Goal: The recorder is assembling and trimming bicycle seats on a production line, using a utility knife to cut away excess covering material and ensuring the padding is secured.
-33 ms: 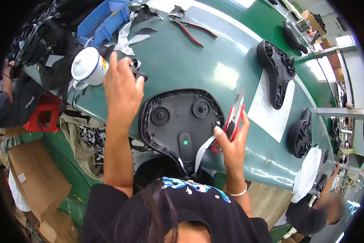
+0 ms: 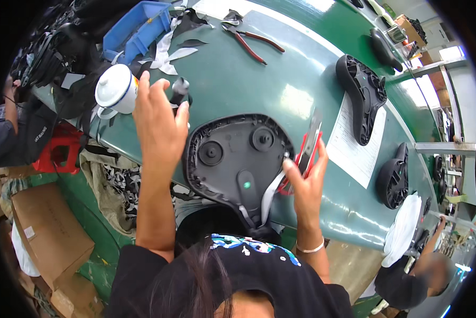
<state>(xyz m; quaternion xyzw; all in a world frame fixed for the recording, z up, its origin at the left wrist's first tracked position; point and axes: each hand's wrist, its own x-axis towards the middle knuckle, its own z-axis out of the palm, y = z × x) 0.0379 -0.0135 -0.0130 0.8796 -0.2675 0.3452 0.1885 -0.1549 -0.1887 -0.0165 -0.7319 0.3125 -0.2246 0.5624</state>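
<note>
Upside down at the table's near edge lies a black bicycle saddle [image 2: 225, 172], its hollow underside facing up and its narrow end toward my body. A loose pale strip [image 2: 270, 196] hangs along its right side. My right hand [image 2: 307, 193] is closed around a red utility knife [image 2: 306, 153] beside that edge, blade pointing up and away. Left of the saddle, my left hand [image 2: 159, 119] is open above the table, its fingers apart. A small blurred dark scrap [image 2: 180, 89] is just beyond its fingertips. Close by stands a white lidded mug [image 2: 112, 90].
Red-handled pliers [image 2: 251, 40], pale and black offcuts [image 2: 169, 58] and a blue bin [image 2: 135, 32] are toward the back. To the right, another saddle [image 2: 357, 98] lies on a paper sheet [image 2: 349, 153], with one more saddle [image 2: 391, 177] nearer. A co-worker [image 2: 407, 281] is at lower right.
The saddle has shifted slightly to the right, and the knife has tilted a little. By my left fingertips the dark scrap has changed shape and blurred.
</note>
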